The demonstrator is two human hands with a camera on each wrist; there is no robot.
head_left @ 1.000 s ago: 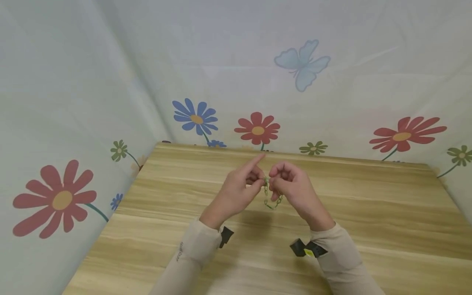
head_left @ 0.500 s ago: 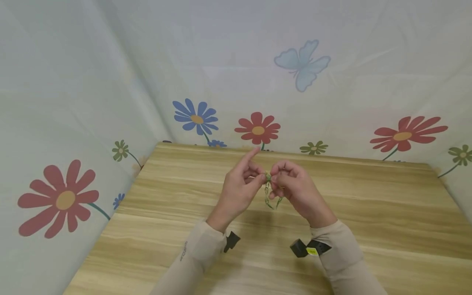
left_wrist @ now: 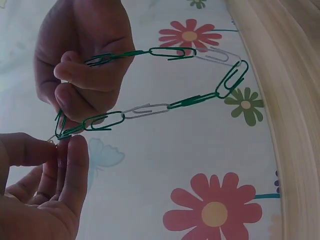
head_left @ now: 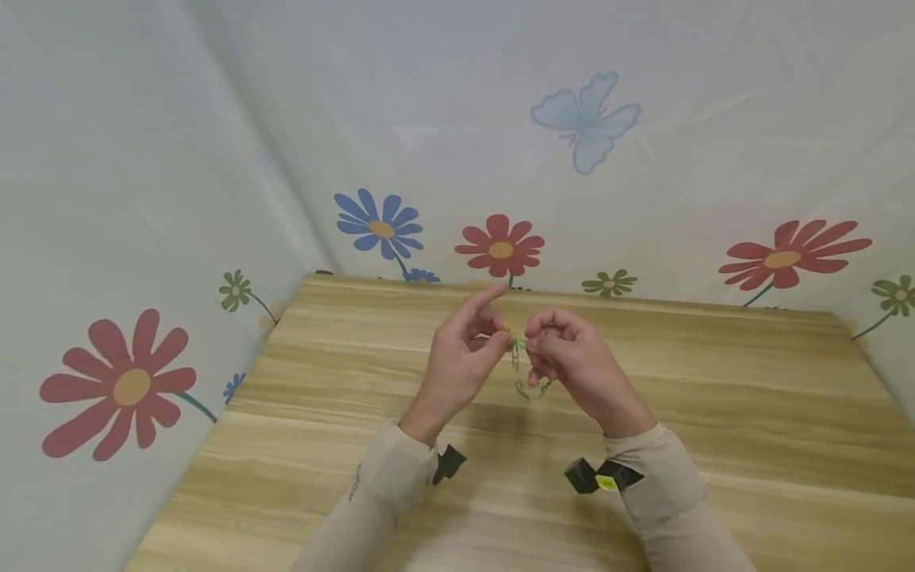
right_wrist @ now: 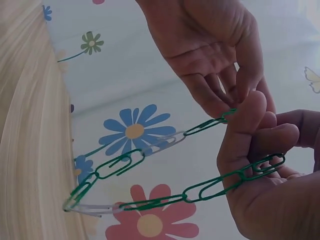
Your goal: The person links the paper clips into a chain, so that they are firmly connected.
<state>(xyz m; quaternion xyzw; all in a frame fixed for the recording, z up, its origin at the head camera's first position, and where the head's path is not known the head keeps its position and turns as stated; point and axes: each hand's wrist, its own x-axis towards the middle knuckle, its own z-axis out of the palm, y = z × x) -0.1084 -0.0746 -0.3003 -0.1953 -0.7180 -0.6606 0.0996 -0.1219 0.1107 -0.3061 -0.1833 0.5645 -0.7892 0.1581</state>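
Observation:
A chain of green and whitish paper clips (left_wrist: 192, 101) hangs in a loop between the two hands, above the table. My left hand (head_left: 457, 357) pinches one end between thumb and fingers, its index finger pointing outward. A small yellowish wire piece (head_left: 507, 326) shows at those left fingertips. Close on the right, my right hand (head_left: 579, 365) pinches a green clip by the left fingertips, its tips partly hidden. In the right wrist view the other side of the chain (right_wrist: 152, 204) runs across the right palm and lies among the curled fingers.
The wood-grain table (head_left: 286, 469) spreads beneath both hands. Behind it and to the left stand white cloth walls (head_left: 443, 103) printed with flowers and a butterfly. Each wrist carries a small black camera, such as the one on the right wrist (head_left: 582, 475).
The fingertips of both hands came together at the clips, then drew slightly apart with a green clip between them. The left hand has shifted a little, and the hanging loop has swayed.

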